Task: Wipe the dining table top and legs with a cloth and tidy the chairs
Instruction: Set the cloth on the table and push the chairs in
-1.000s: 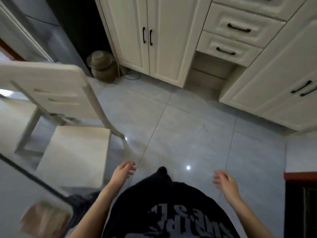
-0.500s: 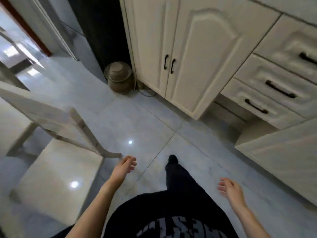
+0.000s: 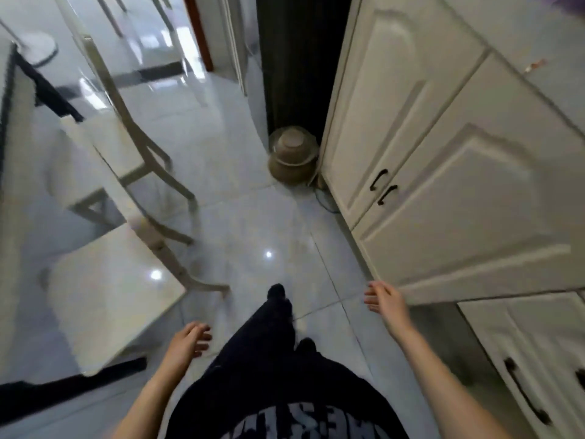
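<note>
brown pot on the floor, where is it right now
In the head view the brown pot stands on the floor tiles near the centre, at the foot of the dark gap, just left of the cream cabinet doors.

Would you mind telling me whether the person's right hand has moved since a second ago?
Yes. The right hand has come forward, closer to the cream cabinet, open and holding nothing.
</note>
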